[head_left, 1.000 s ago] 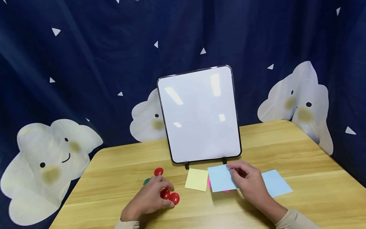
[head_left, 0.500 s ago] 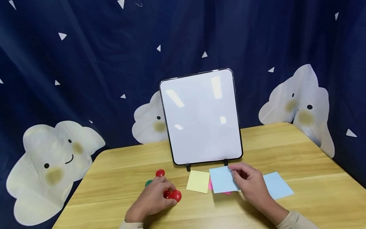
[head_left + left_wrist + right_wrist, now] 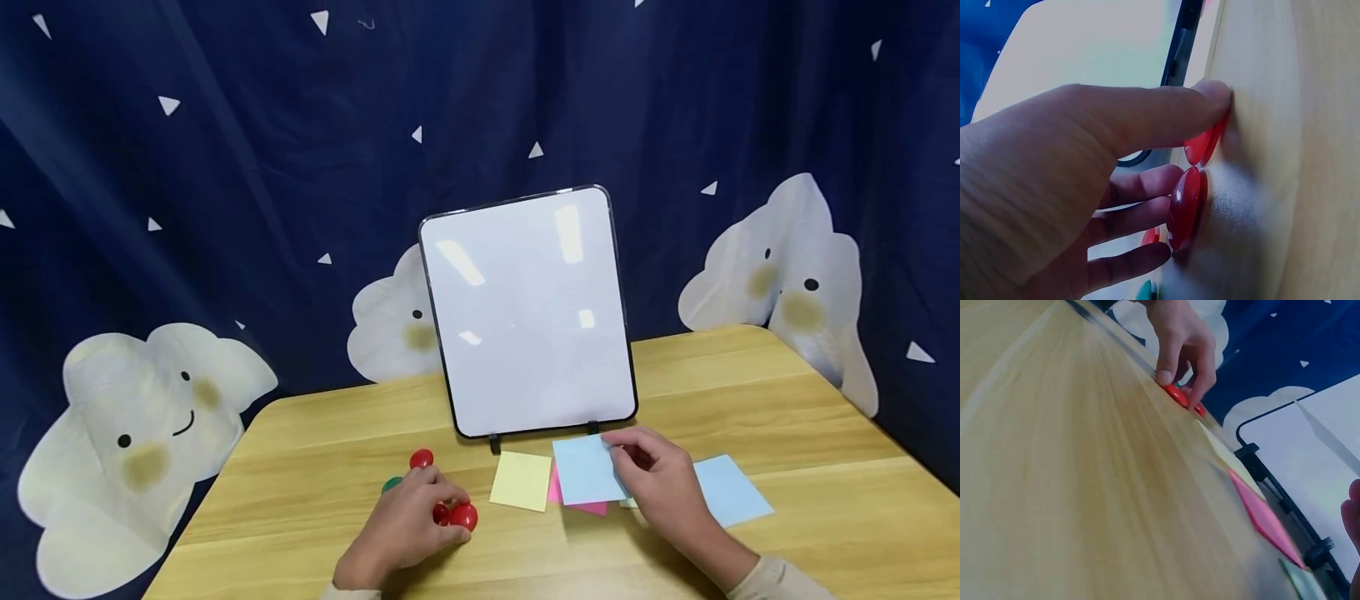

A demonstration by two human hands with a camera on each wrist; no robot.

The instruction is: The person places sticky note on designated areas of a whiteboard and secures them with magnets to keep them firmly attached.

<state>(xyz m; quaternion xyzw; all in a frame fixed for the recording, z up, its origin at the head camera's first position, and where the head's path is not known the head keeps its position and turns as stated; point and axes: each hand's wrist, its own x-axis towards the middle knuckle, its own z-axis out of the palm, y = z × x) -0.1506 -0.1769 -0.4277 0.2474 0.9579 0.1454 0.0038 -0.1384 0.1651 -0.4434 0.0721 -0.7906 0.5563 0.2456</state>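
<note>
My left hand (image 3: 408, 521) pinches a domed red round magnet (image 3: 463, 517) between thumb and finger, low over the wooden table. A second red magnet (image 3: 1186, 209) lies against it, with other fingertips right at its edge in the left wrist view. Beyond the knuckles are another red magnet (image 3: 422, 458) and a partly covered green magnet (image 3: 392, 484). My right hand (image 3: 663, 479) pinches a light blue sticky note (image 3: 588, 468) by its upper right corner. That note is raised and overlaps a pink sticky note (image 3: 1263, 519) in the head view.
A black-framed whiteboard (image 3: 532, 333) stands upright on small feet behind the notes. A yellow sticky note (image 3: 520, 483) lies left of the pink one, and a pale green one (image 3: 1302, 581) right of it. Another blue note (image 3: 732, 492) lies beyond my right wrist. A dark blue curtain (image 3: 480, 92) hangs behind.
The whole head view has shifted slightly down. My left fingers have closed a little around the red magnet. My right hand holds the blue note almost still.
</note>
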